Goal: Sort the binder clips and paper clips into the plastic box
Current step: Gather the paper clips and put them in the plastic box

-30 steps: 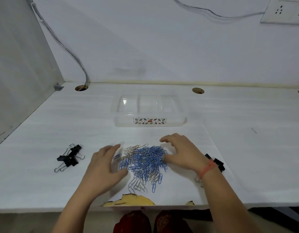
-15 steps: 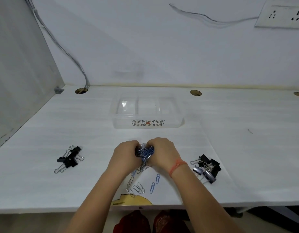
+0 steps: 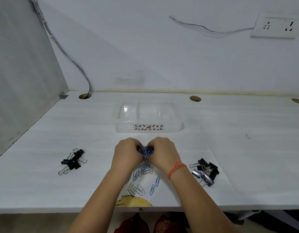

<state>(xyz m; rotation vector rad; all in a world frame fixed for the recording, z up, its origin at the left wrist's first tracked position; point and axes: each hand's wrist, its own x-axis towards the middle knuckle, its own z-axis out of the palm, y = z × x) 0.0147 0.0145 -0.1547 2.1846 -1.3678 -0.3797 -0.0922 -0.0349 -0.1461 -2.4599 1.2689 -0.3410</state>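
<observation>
A bunch of blue and silver paper clips is cupped between my left hand and my right hand, both closed on it just above the desk. Some clips dangle below the hands, and several loose paper clips lie on the desk under my wrists. The clear plastic box with a leaf pattern stands open just beyond my hands, its divided inside showing nothing. Black binder clips lie to the left. More black and silver binder clips lie to the right.
The white desk meets a wall behind and a grey partition on the left. Cable holes line the back edge. A chipped yellow patch marks the front edge. A wall socket hangs upper right.
My hands came together from either side of the spread pile, scooped most paper clips into a bunch, and hold it slightly raised. A few clips stayed on the desk.
</observation>
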